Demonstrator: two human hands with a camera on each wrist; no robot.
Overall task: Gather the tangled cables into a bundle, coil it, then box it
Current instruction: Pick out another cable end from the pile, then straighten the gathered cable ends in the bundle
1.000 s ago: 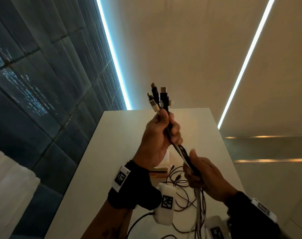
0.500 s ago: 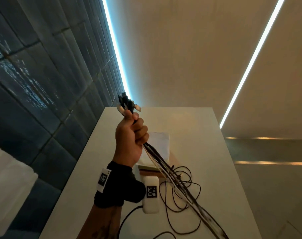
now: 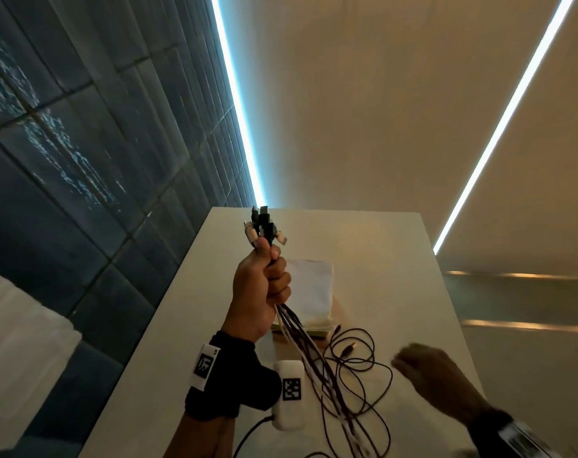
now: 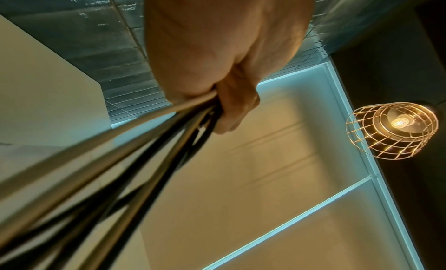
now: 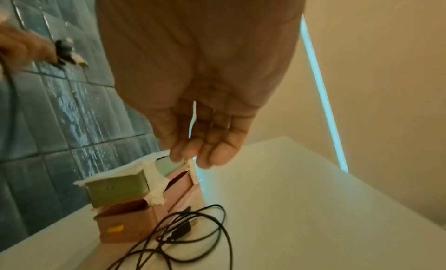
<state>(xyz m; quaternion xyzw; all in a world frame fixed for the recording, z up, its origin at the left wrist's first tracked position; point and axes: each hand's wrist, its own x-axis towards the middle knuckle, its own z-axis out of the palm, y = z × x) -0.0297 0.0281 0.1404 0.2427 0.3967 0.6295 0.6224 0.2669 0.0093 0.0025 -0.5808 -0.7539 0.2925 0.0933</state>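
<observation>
The left hand (image 3: 262, 292) is raised above the desk (image 3: 380, 276), its fingers curled tightly round the cable bundle (image 3: 300, 328), plugs upward. The cables' loose ends lie looped on the desk beside the box (image 5: 125, 222). The right hand (image 5: 205, 102) hovers low with fingers straight, holding nothing. A dark tiled wall (image 3: 82, 160) stands at the left.

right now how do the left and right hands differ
The left hand is raised above the table, fist curled round the cables with their plugs sticking up; the right hand is low over the table and holds nothing. The left hand's fingers are wrapped tight; the right's are straight and relaxed. Both wear a dark wrist strap.
</observation>
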